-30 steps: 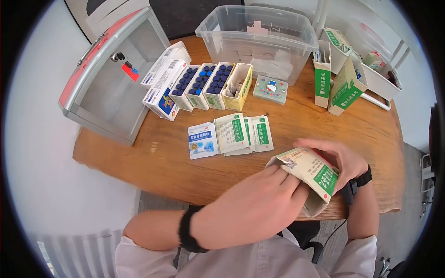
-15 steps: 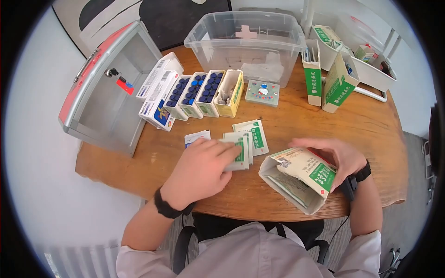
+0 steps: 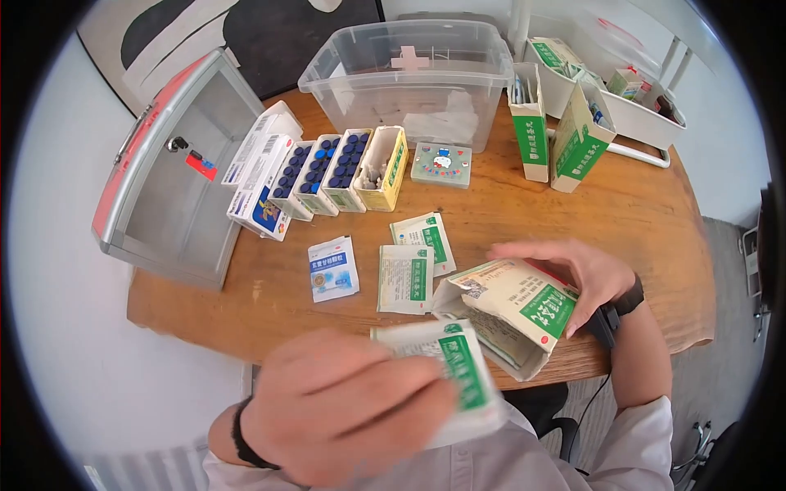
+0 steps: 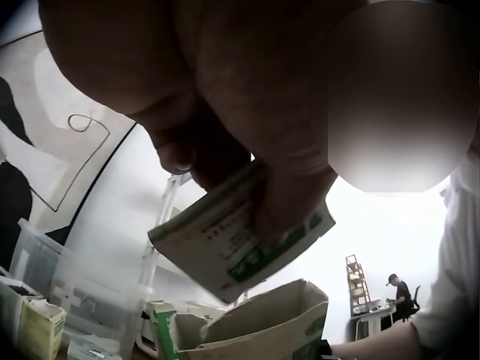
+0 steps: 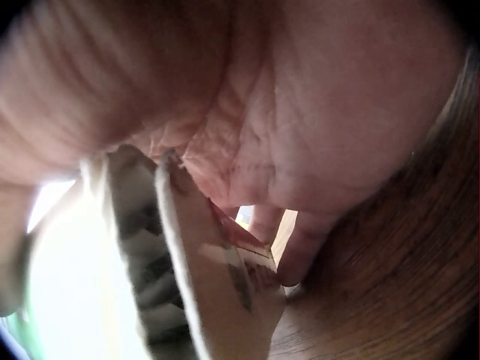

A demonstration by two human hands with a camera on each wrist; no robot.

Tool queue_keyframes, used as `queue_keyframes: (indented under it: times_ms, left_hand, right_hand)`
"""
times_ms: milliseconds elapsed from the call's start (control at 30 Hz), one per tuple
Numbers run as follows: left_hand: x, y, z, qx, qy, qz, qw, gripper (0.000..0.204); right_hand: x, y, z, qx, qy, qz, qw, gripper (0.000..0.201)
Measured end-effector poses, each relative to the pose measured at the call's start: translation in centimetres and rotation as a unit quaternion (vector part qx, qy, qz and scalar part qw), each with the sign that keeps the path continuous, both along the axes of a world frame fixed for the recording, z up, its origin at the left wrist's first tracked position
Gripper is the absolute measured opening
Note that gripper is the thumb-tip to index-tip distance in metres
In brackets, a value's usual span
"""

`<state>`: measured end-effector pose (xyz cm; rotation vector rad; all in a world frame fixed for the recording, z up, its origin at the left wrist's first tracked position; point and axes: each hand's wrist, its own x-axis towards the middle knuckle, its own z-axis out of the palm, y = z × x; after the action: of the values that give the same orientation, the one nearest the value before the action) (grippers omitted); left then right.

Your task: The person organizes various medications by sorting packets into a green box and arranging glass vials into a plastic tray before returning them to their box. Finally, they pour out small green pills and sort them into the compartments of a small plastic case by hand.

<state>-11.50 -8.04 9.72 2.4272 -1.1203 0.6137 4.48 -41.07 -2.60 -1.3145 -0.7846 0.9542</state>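
Note:
In the head view my left hand (image 3: pixel 344 405) pinches a white and green sachet packet (image 3: pixel 463 368) near the table's front edge, left of the open box. The left wrist view shows that packet (image 4: pixel 240 240) between thumb and fingers, above the box mouth (image 4: pixel 247 322). My right hand (image 3: pixel 585 278) grips the torn-open green and cream box (image 3: pixel 524 307), which lies tilted with its opening toward the left hand; paper shows inside. Two green-labelled sachets (image 3: pixel 405 280) lie on the table beside a blue and white sachet (image 3: pixel 333 268).
Vial boxes (image 3: pixel 348 168), white cartons (image 3: pixel 258 184) and a clear-fronted case (image 3: pixel 176 172) stand at the left. A clear bin (image 3: pixel 409 98) and a small flat case (image 3: pixel 442 165) are at the back. Two upright green boxes (image 3: pixel 581 147) stand by a white tray (image 3: pixel 647 119).
My left hand has come out of the box, reached to the sachets, and drawn back toward the body with a packet. My right hand still grips the box.

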Motion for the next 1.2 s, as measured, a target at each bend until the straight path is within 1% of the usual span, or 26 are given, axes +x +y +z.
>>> queue_keyframes:
  times_ms: [33,100,167,233,300,433,500,600,633,667,700,733,800,833,900,933,967,1000,1033,1067,1100,1133,1167,1200]
  left_hand:
    - [0.5,-0.8,-0.2,-0.001,-0.001,0.002,1.000,0.034]
    - [1.4,-2.2,-1.0,0.065,-0.002,-0.012,0.998,0.033]
    - [2.4,-3.3,-2.6,0.058,-0.003,-0.011,0.998,0.034]
    - [2.6,-3.7,-3.0,0.052,-0.002,-0.013,0.999,0.034]
    - [2.2,-3.6,-2.8,0.129,0.049,0.050,0.989,0.034]
    - [2.0,-3.8,-2.8,0.132,0.086,0.052,0.986,0.040]
    - [1.9,-4.0,-3.7,0.085,0.102,0.017,0.991,0.050]
    - [1.9,-3.8,-4.1,0.054,0.132,-0.002,0.990,0.055]
    - [1.8,-3.6,-4.3,0.054,0.133,-0.002,0.990,0.055]
    - [1.7,-3.1,-4.5,0.054,0.147,-0.019,0.987,0.055]
    - [1.5,-2.5,-4.6,0.054,0.161,-0.036,0.985,0.056]
    - [1.3,-1.5,-4.4,0.055,0.162,-0.034,0.985,0.056]
    - [0.8,1.3,-3.7,-0.032,0.163,0.021,0.986,0.055]
    - [1.0,2.5,-3.6,-0.030,0.164,0.020,0.986,0.055]
    - [1.8,4.6,-4.4,0.014,0.204,0.121,0.971,0.060]
    - [2.2,4.4,-5.7,0.013,0.203,0.126,0.971,0.060]
    - [2.9,3.7,-7.4,0.050,0.191,0.107,0.975,0.067]
    - [3.2,3.3,-8.3,0.087,0.179,0.085,0.976,0.075]
    - [2.9,3.4,-8.4,0.085,0.179,0.084,0.977,0.075]
    - [2.1,3.4,-8.5,0.108,0.213,0.090,0.967,0.081]
    - [1.3,3.4,-8.6,0.132,0.247,0.094,0.955,0.087]
    - [0.3,3.7,-8.3,0.166,0.257,0.090,0.948,0.078]
    - [-0.7,3.9,-8.8,0.168,0.258,0.085,0.948,0.078]
    - [-1.8,4.1,-9.6,0.200,0.233,0.054,0.950,0.072]
  right_hand:
    - [-0.1,0.0,-0.1,0.002,0.000,-0.004,1.000,0.134]
    - [-0.1,-0.1,0.1,0.003,-0.002,-0.008,1.000,0.134]
    - [-0.1,-0.2,0.2,-0.018,-0.025,-0.005,1.000,0.133]
    - [-0.2,-0.1,0.1,-0.007,-0.012,-0.012,1.000,0.133]
    - [-0.3,-0.1,-0.1,0.005,0.003,-0.019,1.000,0.133]
    - [-0.2,0.0,0.2,0.001,0.002,-0.009,1.000,0.133]
    - [-0.1,0.0,0.1,0.002,0.004,-0.005,1.000,0.132]
    - [0.0,-0.1,-0.1,0.000,-0.014,-0.010,1.000,0.132]
    - [0.1,-0.1,0.0,-0.006,-0.048,-0.005,0.999,0.131]
    - [0.1,-0.1,0.0,-0.012,-0.082,0.001,0.997,0.131]
    - [0.2,0.0,0.0,-0.012,-0.082,0.002,0.997,0.131]
    - [0.2,0.0,0.0,-0.018,-0.085,0.002,0.996,0.131]
    - [0.1,-0.1,0.0,-0.021,-0.087,-0.003,0.996,0.131]
    - [0.1,-0.2,0.1,-0.022,-0.090,-0.004,0.996,0.131]
    - [0.2,-0.1,0.0,-0.023,-0.094,0.001,0.995,0.131]
    - [0.4,-0.2,-0.2,-0.019,-0.105,0.006,0.994,0.132]
    - [0.5,-0.1,-0.3,-0.014,-0.117,0.010,0.993,0.132]
    - [0.4,0.0,-0.3,-0.015,-0.117,0.011,0.993,0.132]
    - [0.3,0.0,-0.3,-0.008,-0.073,0.002,0.997,0.132]
    - [0.0,-0.1,-0.3,-0.001,-0.028,-0.011,1.000,0.133]
    - [-0.1,-0.2,-0.2,-0.002,-0.026,-0.018,0.999,0.133]
    - [-0.2,-0.2,-0.1,-0.003,-0.020,-0.020,1.000,0.133]
    - [-0.2,-0.2,-0.2,-0.003,-0.013,-0.018,1.000,0.134]
    - [0.0,-0.2,-0.2,-0.001,-0.012,-0.020,1.000,0.134]
